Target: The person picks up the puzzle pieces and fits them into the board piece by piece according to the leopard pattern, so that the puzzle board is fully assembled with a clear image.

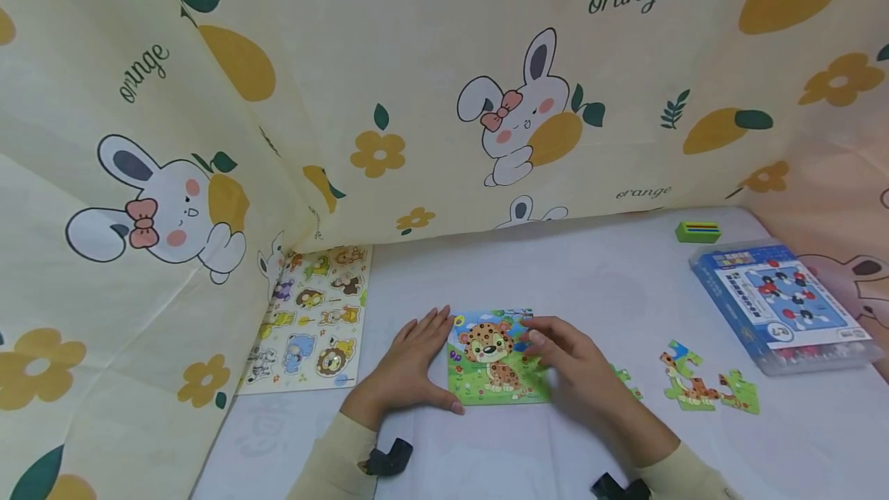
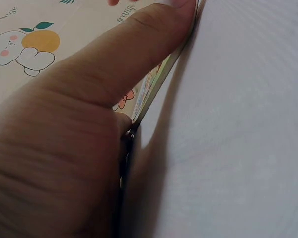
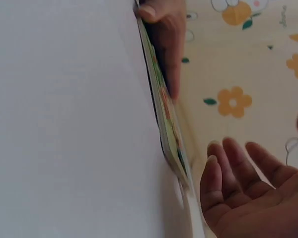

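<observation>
My right hand (image 1: 579, 365), thumb and fingers apart, is at 3 o'clock of the puzzle (image 1: 495, 365); my left hand (image 1: 415, 365), straight-fingered, should brace 9 o'clock lightly.

Passable over the bench (image 1: 479, 457) near of the puzzle (image 1: 496, 361), between the sleeves (image 1: 333, 461); obstructed left and far by the curtain (image 1: 430, 60), right by pieces (image 1: 697, 393), then box (image 1: 792, 307).
</observation>
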{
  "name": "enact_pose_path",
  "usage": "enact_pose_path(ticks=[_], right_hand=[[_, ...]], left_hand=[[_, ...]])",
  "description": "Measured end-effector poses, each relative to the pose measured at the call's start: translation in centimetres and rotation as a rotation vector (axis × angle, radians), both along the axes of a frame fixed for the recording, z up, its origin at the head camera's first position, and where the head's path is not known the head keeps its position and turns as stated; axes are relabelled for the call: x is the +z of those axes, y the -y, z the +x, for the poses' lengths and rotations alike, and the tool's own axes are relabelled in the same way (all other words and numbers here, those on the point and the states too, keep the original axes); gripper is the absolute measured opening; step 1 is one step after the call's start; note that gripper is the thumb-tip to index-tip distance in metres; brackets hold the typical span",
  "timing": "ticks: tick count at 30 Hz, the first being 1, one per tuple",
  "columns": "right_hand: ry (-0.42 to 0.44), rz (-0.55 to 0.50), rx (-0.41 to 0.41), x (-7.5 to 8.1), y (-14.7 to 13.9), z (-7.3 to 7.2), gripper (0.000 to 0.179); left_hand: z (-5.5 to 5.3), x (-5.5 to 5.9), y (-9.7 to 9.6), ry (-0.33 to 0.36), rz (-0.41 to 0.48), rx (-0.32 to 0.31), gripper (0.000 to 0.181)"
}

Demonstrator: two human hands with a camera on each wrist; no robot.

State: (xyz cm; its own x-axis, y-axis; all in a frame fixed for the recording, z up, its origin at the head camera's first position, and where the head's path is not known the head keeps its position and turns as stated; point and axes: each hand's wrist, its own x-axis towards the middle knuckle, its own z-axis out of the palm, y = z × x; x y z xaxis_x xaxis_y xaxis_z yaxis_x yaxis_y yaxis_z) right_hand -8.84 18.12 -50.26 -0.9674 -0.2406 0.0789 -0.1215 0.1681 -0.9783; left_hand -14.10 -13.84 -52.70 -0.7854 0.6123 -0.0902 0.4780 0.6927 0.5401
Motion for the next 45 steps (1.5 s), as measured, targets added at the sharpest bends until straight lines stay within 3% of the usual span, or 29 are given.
enact_pose_path(ticks=[5, 12, 16, 20, 24, 28, 33, 38, 41, 45], right_hand=[[-0.062, 0.009, -0.016, 0.3, -2.2, 0.3, 0.037], [-0.056, -0.016, -0.056, 1.2, -5.5, 1.0, 0.045], [-0.054, -0.115, -0.06, 1.3, -7.5, 1.3, 0.049], [-0.088, -0.255, -0.004, 1.3, -9.6, 1.6, 0.053], [-0.108, -0.29, 0.019, 1.2, -11.5, 1.9, 0.054], [-0.085, -0.197, -0.053, 0.8, -12.9, 2.4, 0.049], [-0.084, 0.056, -0.085, -0.1, -13.7, 2.5, 0.051], [-0.057, 0.317, -0.035, -0.6, -13.7, 2.6, 0.068], [0.005, 0.443, 0.024, -0.5, -13.5, 2.7, 0.077], [0.011, 0.54, 0.113, -0.3, -13.2, 2.6, 0.061]], left_hand=[[0.0, -0.1, 0.0, 0.002, -0.006, 0.002, 0.149], [0.1, -0.2, 0.1, 0.003, -0.011, 0.004, 0.149], [0.2, -0.2, 0.1, 0.004, -0.012, 0.003, 0.148], [0.2, -0.1, 0.1, 0.005, -0.011, 0.005, 0.148], [0.3, -0.1, 0.0, 0.007, -0.011, 0.007, 0.148], [0.3, -0.2, 0.0, 0.006, -0.008, 0.007, 0.148], [0.3, -0.2, 0.0, 0.006, -0.014, 0.009, 0.148], [0.2, -0.3, 0.0, 0.008, -0.026, 0.008, 0.149], [0.2, -0.2, 0.0, 0.006, -0.021, 0.008, 0.149], [0.1, 0.1, -0.1, 0.009, -0.013, 0.01, 0.149]])
